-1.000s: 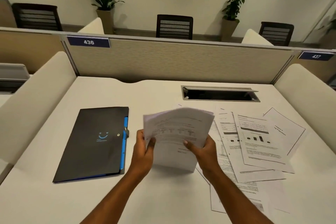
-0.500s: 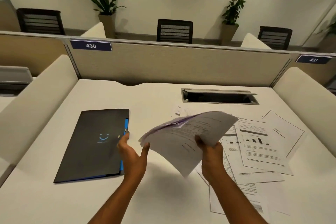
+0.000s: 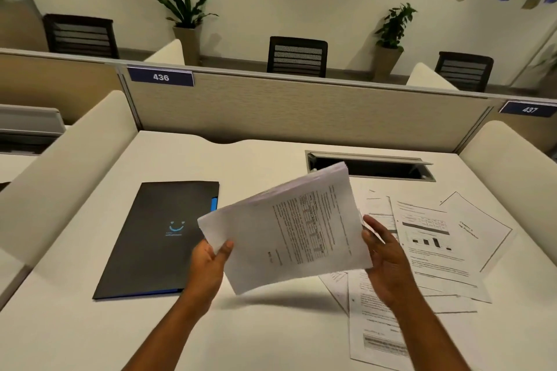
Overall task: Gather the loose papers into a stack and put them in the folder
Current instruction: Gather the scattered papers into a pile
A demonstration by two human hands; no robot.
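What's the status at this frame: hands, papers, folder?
Left hand pinches stack of papers; right hand steadies its edge. Loose sheets remain on desk. Folder closed, nothing blocking it.

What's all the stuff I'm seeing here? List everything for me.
stack of papers: one, white, held above the desk
loose papers: several, white, spread on the desk's right side
folder: one, black with blue edge, closed, on the left
desk: one, white
cable slot: one, grey, at the desk's back
number plates: two, blue, on the partition
chairs: three, black, beyond the partition
potted plants: two, green, by the wall
left hand: grips the stack's lower corner
right hand: fingers straight at the stack's right edge
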